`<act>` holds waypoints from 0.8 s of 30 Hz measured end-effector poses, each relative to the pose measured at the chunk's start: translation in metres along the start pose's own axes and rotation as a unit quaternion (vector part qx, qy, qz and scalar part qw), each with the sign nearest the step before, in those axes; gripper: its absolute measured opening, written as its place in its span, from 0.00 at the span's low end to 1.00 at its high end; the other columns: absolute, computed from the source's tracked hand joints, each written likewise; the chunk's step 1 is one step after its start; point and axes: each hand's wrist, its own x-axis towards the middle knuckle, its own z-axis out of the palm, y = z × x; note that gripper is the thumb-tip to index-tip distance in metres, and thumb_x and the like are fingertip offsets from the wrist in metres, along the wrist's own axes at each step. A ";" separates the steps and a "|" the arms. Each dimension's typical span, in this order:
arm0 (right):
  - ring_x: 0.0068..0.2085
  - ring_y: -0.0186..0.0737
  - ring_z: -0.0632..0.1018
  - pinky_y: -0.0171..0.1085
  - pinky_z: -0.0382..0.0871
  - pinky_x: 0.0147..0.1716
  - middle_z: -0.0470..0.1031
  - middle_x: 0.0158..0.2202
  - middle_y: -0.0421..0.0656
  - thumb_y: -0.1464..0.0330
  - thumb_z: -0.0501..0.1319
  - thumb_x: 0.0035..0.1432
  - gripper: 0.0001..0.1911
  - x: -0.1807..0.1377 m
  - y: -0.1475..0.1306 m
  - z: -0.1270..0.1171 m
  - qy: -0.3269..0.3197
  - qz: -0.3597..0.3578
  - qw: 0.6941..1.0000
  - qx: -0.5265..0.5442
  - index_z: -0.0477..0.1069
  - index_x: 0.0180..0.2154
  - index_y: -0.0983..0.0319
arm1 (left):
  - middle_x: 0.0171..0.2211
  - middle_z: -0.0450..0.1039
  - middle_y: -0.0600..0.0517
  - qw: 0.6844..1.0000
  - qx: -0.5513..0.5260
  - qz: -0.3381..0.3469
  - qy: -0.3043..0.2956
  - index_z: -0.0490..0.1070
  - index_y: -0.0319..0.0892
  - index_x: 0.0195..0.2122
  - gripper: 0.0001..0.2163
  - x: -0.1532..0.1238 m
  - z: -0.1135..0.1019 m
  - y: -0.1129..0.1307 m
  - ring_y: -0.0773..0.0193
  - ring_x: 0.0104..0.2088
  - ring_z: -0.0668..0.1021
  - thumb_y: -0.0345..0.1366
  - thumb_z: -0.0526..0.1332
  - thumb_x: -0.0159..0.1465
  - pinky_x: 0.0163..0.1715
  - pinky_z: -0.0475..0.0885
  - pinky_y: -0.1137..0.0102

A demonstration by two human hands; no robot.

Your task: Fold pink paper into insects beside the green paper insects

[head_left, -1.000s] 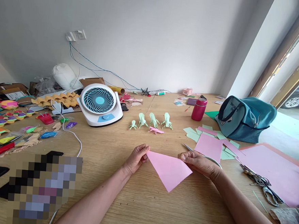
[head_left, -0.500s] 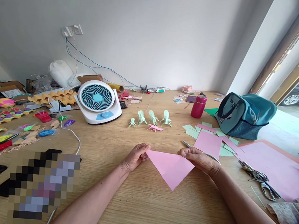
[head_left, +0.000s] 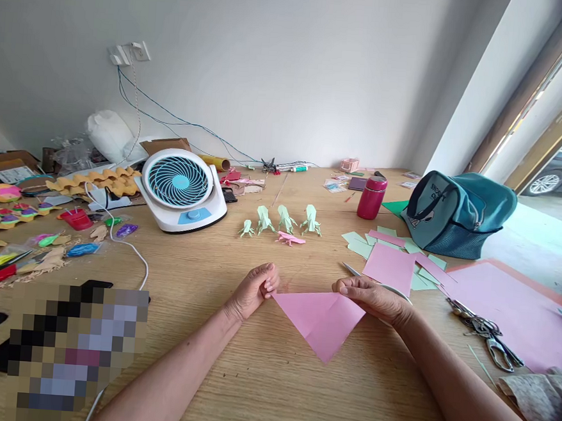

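Observation:
A pink sheet of origami paper (head_left: 321, 325), folded into a triangle with its point toward me, is held above the table between both hands. My left hand (head_left: 255, 289) is closed, its curled fingers at the paper's left corner. My right hand (head_left: 368, 297) pinches the upper right part of the fold between thumb and fingers. Scissors (head_left: 351, 268) lie partly hidden behind and under my right hand. Beyond the hands stand several pale green folded paper insects (head_left: 287, 219), with a pink folded paper insect (head_left: 290, 238) in front of them.
At the left are a white fan (head_left: 182, 187), a white cable (head_left: 138, 252) and craft scraps. To the right lie pink and green paper pieces (head_left: 389, 266), keys (head_left: 478, 320), a red flask (head_left: 372, 197) and a teal bag (head_left: 458, 213).
The paper's left corner has dropped slightly, and my left hand's fingers have curled and turned. My right hand keeps its pinch. The whole view has shifted a little.

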 end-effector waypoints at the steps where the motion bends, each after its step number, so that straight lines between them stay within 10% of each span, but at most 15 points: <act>1: 0.26 0.33 0.58 0.37 0.54 0.29 0.56 0.24 0.34 0.52 0.65 0.55 0.22 0.000 -0.001 0.000 -0.002 0.002 1.000 -0.005 0.62 0.24 0.60 | 0.19 0.48 0.59 1.000 0.019 0.000 -0.004 0.55 0.42 0.20 0.23 0.000 0.001 0.000 0.71 0.20 0.52 0.53 0.60 0.61 0.19 0.49 0.75; 9: 0.27 0.33 0.59 0.37 0.55 0.30 0.57 0.24 0.34 0.54 0.66 0.55 0.20 0.000 -0.004 0.005 -0.024 0.010 0.999 -0.031 0.63 0.23 0.60 | 0.26 0.68 0.52 0.964 0.232 0.008 -0.129 0.80 0.42 0.33 0.12 -0.008 0.020 0.004 0.66 0.27 0.65 0.46 0.66 0.58 0.27 0.58 0.72; 24: 0.25 0.33 0.62 0.36 0.60 0.28 0.59 0.22 0.35 0.54 0.65 0.55 0.20 0.003 -0.005 0.011 -0.006 0.018 1.000 0.015 0.63 0.22 0.59 | 0.21 0.57 0.56 0.967 0.195 -0.047 -0.155 0.65 0.39 0.20 0.21 -0.010 0.014 0.013 0.69 0.24 0.59 0.51 0.64 0.58 0.24 0.52 0.73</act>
